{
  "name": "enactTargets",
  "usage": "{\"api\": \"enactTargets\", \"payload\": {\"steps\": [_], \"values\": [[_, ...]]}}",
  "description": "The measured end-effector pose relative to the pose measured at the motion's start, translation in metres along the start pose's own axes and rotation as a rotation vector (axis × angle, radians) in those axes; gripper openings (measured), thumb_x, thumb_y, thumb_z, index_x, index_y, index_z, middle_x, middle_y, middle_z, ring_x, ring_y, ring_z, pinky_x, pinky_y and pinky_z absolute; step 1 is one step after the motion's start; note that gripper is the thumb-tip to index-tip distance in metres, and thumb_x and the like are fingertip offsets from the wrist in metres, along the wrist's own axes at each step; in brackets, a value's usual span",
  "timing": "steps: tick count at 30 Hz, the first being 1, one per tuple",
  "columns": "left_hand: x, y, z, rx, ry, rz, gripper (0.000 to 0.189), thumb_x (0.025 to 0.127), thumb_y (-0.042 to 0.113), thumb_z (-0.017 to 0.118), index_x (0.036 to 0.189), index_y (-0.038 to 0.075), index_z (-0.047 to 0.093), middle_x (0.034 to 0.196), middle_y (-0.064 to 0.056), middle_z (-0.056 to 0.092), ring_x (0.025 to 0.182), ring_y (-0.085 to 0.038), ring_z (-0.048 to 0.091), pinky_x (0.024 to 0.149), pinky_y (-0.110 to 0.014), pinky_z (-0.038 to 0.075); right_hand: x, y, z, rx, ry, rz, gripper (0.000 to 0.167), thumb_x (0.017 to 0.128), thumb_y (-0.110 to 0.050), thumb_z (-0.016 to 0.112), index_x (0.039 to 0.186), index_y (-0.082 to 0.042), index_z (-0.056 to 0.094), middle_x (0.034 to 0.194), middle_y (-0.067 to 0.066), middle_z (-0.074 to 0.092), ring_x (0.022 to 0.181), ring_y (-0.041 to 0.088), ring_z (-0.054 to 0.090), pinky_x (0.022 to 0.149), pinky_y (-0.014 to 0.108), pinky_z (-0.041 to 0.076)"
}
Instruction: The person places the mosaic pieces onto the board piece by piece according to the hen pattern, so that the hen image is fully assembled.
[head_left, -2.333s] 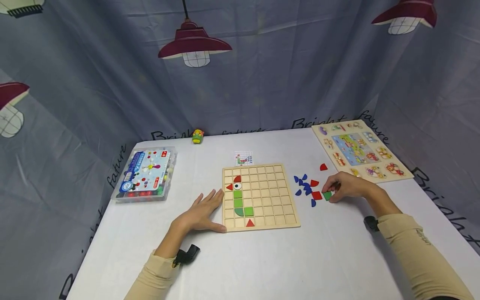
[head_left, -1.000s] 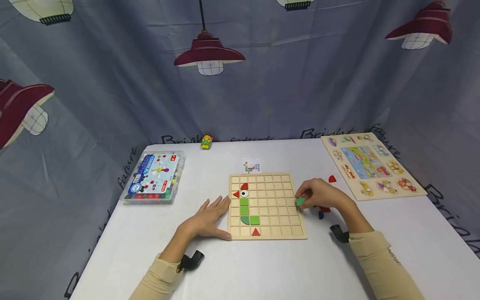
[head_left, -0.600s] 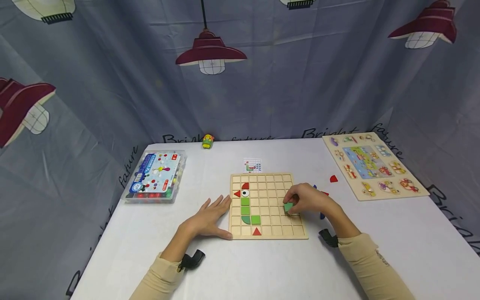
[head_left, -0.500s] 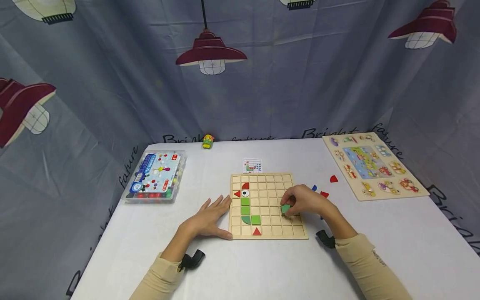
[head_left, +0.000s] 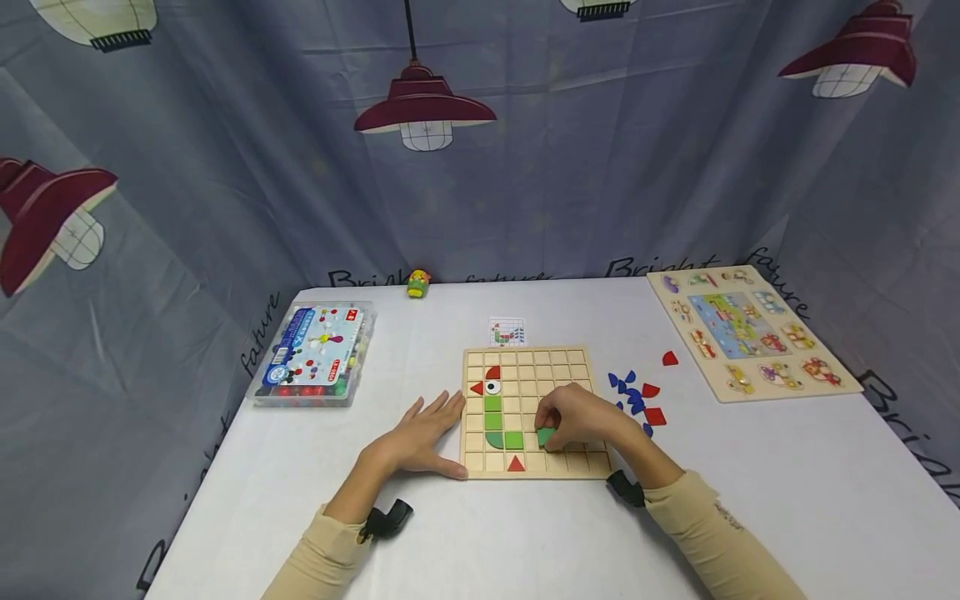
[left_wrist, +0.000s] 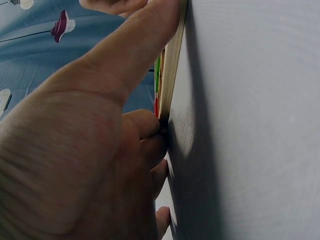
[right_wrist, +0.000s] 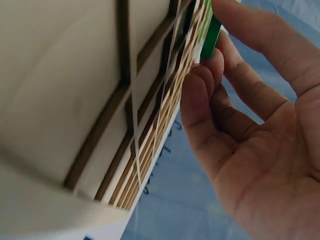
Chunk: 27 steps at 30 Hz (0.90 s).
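A wooden grid board lies on the white table, with red, green and eye-printed pieces set in its left columns. My right hand is over the board's lower middle and pinches a green square tile between thumb and fingers. In the right wrist view the same green tile stands close to the grid's surface. My left hand rests with fingers spread along the board's left edge. The left wrist view shows its thumb against the board's side. One light green square sits just left of the held tile.
Loose blue pieces and red pieces lie right of the board. A small pattern card is behind it. A clear plastic case stands left, a picture puzzle back right, and a small toy figure at the back edge.
My right hand has picked the green square tile up from beside the loose pieces and carried it left over the board. The left hand has kept its place at the board's edge.
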<state>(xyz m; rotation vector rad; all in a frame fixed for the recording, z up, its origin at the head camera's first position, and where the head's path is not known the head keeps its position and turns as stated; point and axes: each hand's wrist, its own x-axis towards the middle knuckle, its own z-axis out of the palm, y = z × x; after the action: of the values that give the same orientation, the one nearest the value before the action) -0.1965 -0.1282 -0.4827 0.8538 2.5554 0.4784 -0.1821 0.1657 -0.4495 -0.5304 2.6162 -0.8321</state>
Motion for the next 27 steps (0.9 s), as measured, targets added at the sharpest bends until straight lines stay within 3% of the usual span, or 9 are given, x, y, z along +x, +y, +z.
{"api": "enactTargets", "payload": {"steps": [8,27], "values": [[0.001,-0.001,0.001,0.004,-0.009,0.002,0.116,0.072,0.062,0.075,0.157,0.011,0.015,0.165,-0.001,0.011,0.154,-0.022,0.005,0.124,-0.052,0.000,0.008,-0.012,0.010,-0.041,-0.015,0.077,0.022,0.065,-0.002,0.085,0.076,-0.014,0.070,0.071,-0.001,0.061,0.069,0.012,0.052,0.062,0.025,0.044],[0.001,-0.003,0.000,0.010,-0.002,0.006,0.117,0.071,0.063,0.075,0.157,0.011,0.015,0.165,-0.001,0.011,0.154,-0.021,0.005,0.124,-0.052,-0.001,0.012,-0.018,0.012,-0.061,-0.001,0.070,0.024,0.062,-0.003,0.088,0.074,-0.011,0.069,0.071,0.001,0.063,0.066,0.011,0.052,0.059,0.023,0.044]]}}
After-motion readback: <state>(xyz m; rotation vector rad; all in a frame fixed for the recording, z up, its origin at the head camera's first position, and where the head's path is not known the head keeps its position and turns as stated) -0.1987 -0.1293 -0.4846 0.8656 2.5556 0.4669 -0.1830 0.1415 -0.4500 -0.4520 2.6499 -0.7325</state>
